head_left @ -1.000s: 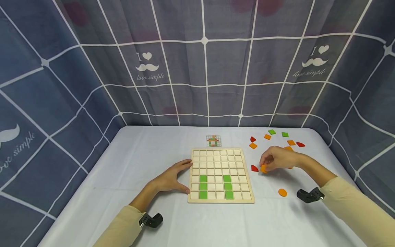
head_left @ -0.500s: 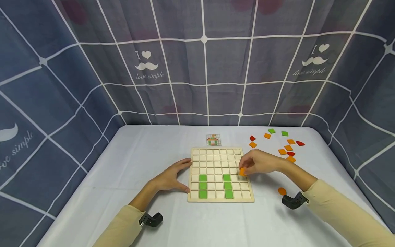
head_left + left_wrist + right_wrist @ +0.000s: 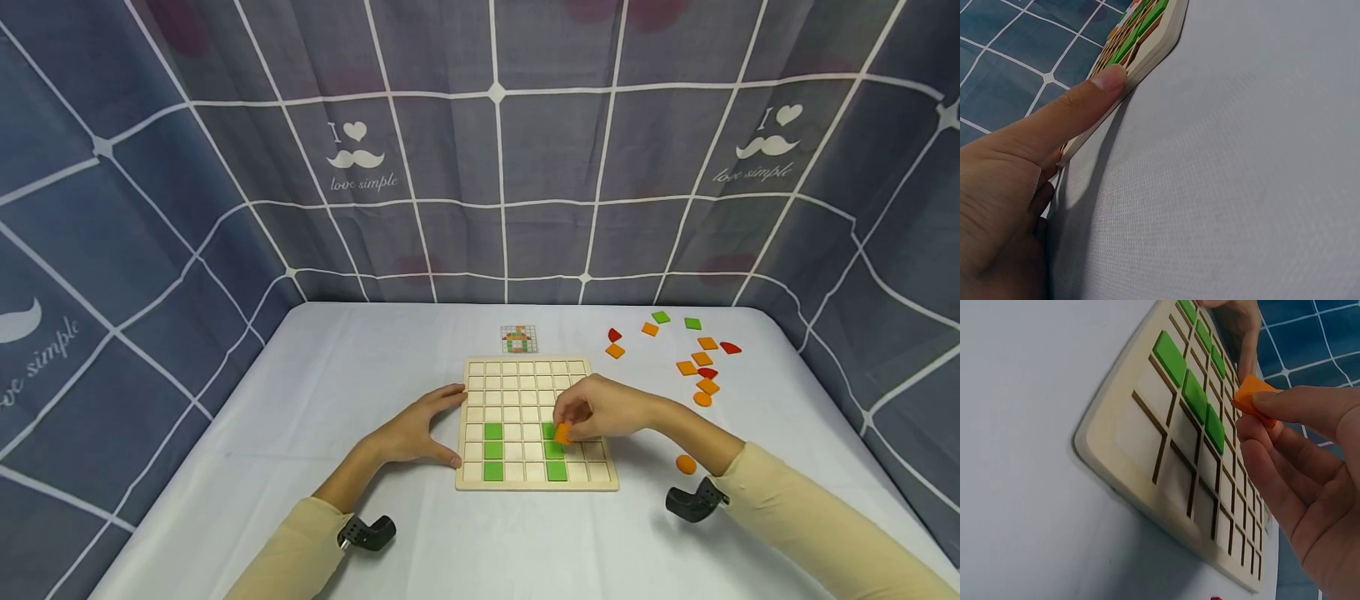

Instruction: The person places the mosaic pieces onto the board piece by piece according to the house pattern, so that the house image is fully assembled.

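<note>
A light wooden grid board [image 3: 537, 487] lies on the table, with two columns of green square tiles [image 3: 492, 451] set in its lower cells. My left hand [image 3: 412, 429] rests at the board's left side, thumb and fingers spread and touching its edge. In the left wrist view, the thumb [image 3: 1079, 103] lies against the rim, while the other fingers are partly hidden. Over the right green column, my right hand [image 3: 611, 406] pinches an orange square tile [image 3: 1250, 400] between thumb and fingers. The right wrist view has that tile tilted and apart from the board.
Behind the board lies a small pattern card [image 3: 519, 339]. Several loose orange, red and green pieces [image 3: 707, 343] are scattered at the back right. One orange disc [image 3: 686, 464] sits near the right forearm. A checked curtain [image 3: 540, 242] surrounds the table.
My right hand has carried the orange square tile leftward, from the table beside the board to above the right green column. The left hand has stayed in place.
</note>
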A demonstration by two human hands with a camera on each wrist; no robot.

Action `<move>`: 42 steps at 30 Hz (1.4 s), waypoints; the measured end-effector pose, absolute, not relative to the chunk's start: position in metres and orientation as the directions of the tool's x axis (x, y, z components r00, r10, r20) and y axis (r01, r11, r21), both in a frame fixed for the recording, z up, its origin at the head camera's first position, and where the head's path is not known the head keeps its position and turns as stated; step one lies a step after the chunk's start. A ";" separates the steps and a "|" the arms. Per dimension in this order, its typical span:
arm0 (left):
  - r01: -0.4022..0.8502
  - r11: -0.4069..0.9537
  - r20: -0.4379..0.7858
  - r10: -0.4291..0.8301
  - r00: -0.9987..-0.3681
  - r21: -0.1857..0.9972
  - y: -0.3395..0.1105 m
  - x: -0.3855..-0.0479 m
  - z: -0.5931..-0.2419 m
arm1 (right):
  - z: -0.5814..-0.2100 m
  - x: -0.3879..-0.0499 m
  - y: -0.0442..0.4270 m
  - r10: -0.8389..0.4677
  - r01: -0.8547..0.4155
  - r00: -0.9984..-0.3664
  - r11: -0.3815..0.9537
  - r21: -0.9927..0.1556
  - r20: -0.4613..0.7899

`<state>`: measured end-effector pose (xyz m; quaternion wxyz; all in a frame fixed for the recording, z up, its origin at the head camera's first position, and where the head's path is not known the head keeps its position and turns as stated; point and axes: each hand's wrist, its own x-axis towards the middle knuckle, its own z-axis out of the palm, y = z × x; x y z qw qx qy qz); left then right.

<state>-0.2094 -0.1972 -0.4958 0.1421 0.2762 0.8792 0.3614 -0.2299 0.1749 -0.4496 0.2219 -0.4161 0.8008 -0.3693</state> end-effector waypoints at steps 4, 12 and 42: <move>0.388 0.591 -0.053 0.591 -0.805 0.708 -0.197 -0.209 -0.497 | -0.450 -0.225 0.164 -0.847 -0.509 -0.529 0.368 -0.778 -0.055; 0.389 0.590 -0.049 0.590 -0.806 0.708 -0.198 -0.210 -0.496 | -0.456 -0.221 0.135 -0.871 -0.510 -0.490 0.326 -0.796 -0.042; 0.382 0.577 -0.053 0.596 -0.801 0.722 -0.197 -0.210 -0.495 | -0.469 -0.206 0.098 -0.879 -0.621 -0.473 0.383 -0.684 -0.062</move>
